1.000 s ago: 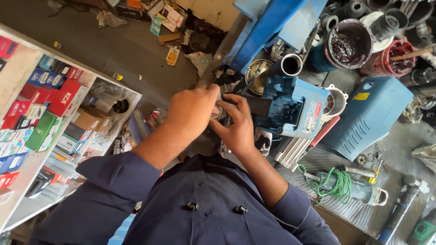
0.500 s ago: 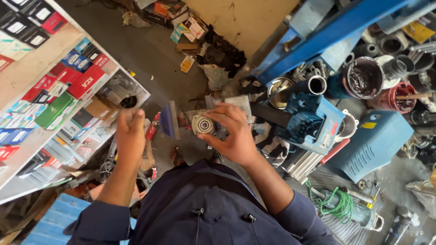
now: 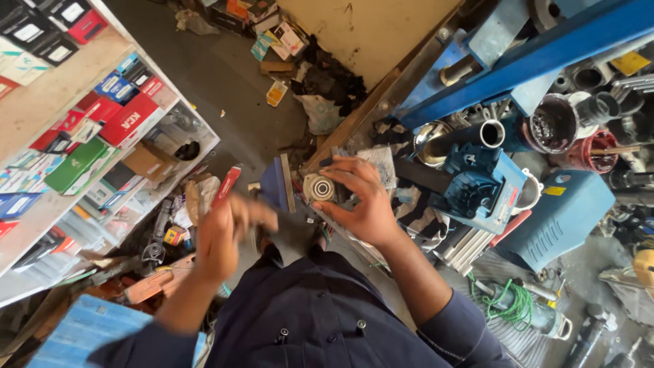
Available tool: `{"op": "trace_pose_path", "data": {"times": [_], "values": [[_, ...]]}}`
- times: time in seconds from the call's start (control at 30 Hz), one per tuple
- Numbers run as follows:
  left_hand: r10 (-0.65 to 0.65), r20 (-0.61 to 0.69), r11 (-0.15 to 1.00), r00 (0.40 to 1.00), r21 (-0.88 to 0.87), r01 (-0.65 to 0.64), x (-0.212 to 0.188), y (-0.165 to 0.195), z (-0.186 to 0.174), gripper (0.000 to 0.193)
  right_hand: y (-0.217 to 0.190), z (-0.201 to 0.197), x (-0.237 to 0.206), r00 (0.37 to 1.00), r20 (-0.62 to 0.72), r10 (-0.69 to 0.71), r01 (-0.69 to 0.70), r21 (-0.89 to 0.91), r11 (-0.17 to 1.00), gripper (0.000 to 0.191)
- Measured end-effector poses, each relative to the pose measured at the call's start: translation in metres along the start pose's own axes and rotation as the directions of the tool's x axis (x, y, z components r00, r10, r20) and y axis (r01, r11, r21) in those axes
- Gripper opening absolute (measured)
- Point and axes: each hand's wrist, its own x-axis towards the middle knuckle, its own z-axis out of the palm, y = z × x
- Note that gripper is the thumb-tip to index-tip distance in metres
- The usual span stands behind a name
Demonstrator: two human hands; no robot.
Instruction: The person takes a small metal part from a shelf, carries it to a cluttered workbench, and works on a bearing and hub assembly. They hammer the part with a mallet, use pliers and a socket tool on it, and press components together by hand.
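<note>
In the head view, the right hand (image 3: 361, 201) grips a round metal bearing part (image 3: 319, 187) between curled fingers (image 3: 344, 170), presenting it for fitting or inspection. The left hand (image 3: 228, 232) is blurred, so its grasp cannot be told; a red-handled tool (image 3: 227, 184) shows just above it. Red, green and blue boxes (image 3: 102, 129) line shelves left of those fingers. Steadying the part seems needed.

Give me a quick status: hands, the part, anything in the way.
Right hand grips round metal part with a bearing centre. Left hand blurred, raised off it, contents unclear. Blue motor housing close beside; nothing between the hands.
</note>
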Motion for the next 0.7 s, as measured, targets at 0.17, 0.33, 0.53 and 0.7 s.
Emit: {"op": "trace_pose_path", "data": {"times": [0.17,0.33,0.53,0.7], "values": [[-0.684,0.021,0.726,0.729,0.115,0.678,-0.027,-0.042,-0.007,0.079,0.002,0.003,0.003,1.0,0.008,0.009,-0.009,-0.014,1.0,0.054],[-0.466,-0.227,0.862,0.855,-0.336,0.38,0.085,-0.034,-0.029,0.078,0.006,0.001,0.002,0.999,0.034,-0.014,0.014,0.013,1.0,0.054],[-0.28,0.385,0.938,0.879,-0.086,0.336,0.008,0.002,-0.021,0.083,0.012,-0.007,0.0,0.999,0.052,0.01,-0.013,0.056,0.998,0.054],[-0.78,-0.021,0.599,0.625,-0.311,0.737,0.037,-0.045,-0.021,0.073,0.012,-0.007,-0.002,0.997,0.074,-0.01,0.009,0.011,1.0,0.054]]}}
